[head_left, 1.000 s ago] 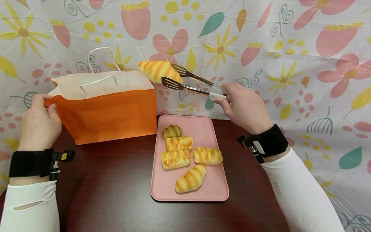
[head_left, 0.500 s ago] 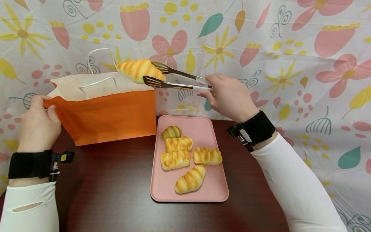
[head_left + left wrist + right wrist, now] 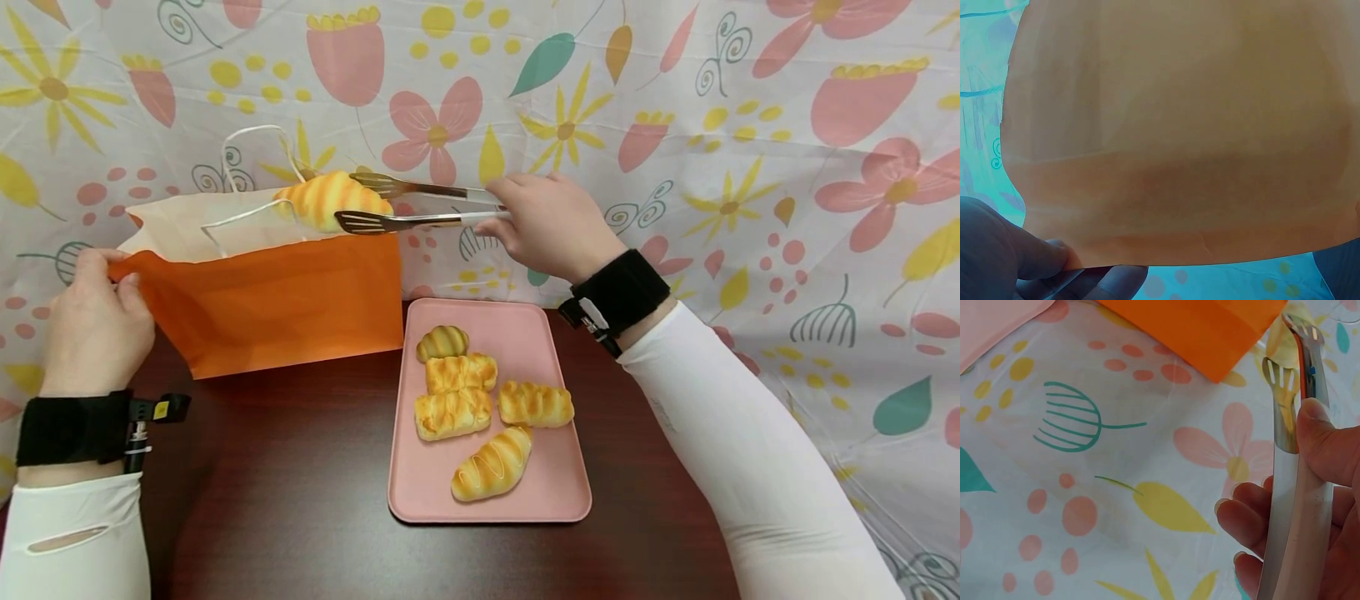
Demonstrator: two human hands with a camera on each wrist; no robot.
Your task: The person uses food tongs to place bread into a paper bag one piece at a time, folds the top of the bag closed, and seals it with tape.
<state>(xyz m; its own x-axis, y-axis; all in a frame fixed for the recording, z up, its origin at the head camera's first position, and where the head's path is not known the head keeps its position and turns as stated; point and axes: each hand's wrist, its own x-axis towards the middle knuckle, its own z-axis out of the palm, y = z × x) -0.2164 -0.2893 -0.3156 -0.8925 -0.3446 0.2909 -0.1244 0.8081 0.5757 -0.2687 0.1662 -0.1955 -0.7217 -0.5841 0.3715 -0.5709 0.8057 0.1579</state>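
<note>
My left hand [image 3: 97, 321] pinches the left rim of an orange paper bag [image 3: 277, 300] with white handles; the left wrist view shows thumb and fingers on the paper edge [image 3: 1204, 253]. In my right hand [image 3: 551, 225] is a pair of metal tongs [image 3: 435, 220] with slotted tips. Between the tips sits a striped yellow croissant-shaped bread roll [image 3: 326, 200], at the bag's open top on its right side, partly behind the front handle. The right wrist view shows the tongs [image 3: 1291, 481] gripped by thumb and fingers, the roll [image 3: 1282, 347] partly hidden behind the tips.
A pink tray [image 3: 525, 333] lies on the dark table [image 3: 300, 467], right of the bag. On it are several bread pieces, among them a greenish roll [image 3: 442, 343] and a drizzled roll [image 3: 492, 464]. A flower-patterned cloth [image 3: 675, 100] hangs behind.
My right hand has moved left with the tongs and roll, from the bag's right edge to over its opening, and lowered slightly at the end. The left hand stays on the bag's rim.
</note>
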